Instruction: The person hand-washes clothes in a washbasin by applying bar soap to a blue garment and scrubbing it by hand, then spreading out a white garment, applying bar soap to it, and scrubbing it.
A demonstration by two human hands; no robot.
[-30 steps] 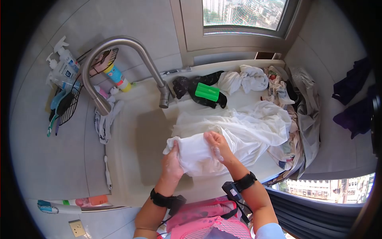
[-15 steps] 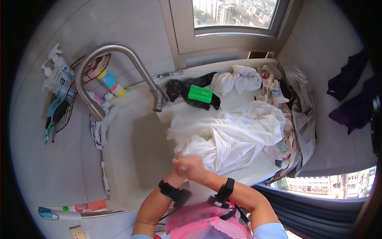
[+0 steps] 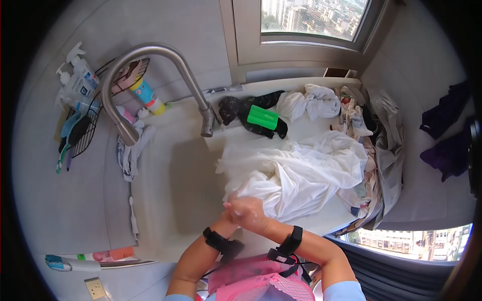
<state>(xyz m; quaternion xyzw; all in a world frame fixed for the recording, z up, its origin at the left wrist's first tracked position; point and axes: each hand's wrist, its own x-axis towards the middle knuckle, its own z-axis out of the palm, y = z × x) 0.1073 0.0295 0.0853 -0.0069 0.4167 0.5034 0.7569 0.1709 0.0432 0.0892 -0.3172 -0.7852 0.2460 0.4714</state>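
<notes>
A large wet white cloth (image 3: 296, 180) lies bunched over the pale washboard side of the sink. At its near left edge my hands are pressed together. My right hand (image 3: 248, 213) is closed over a fold of the cloth, with soapy wet patches on its back. Beneath and beside it, my left hand (image 3: 229, 213) is closed at the same fold, its fingers largely hidden. Beyond the cloth, a green soap bar or block (image 3: 262, 117) rests on a black garment (image 3: 253, 129). Left of my hands opens the sink basin (image 3: 191, 185).
A curved metal faucet (image 3: 188, 75) arches over the basin. More white cloth (image 3: 321, 102) and patterned laundry (image 3: 351, 113) lie along the back and right. A wire rack (image 3: 83, 138) holds bottles and brushes at left. Purple garments (image 3: 444, 110) hang at right.
The view has shifted slightly, moving the scene right in frame. My hands stay together at the cloth's edge; a finger that pointed up earlier is now folded in. Faucet and laundry stay put.
</notes>
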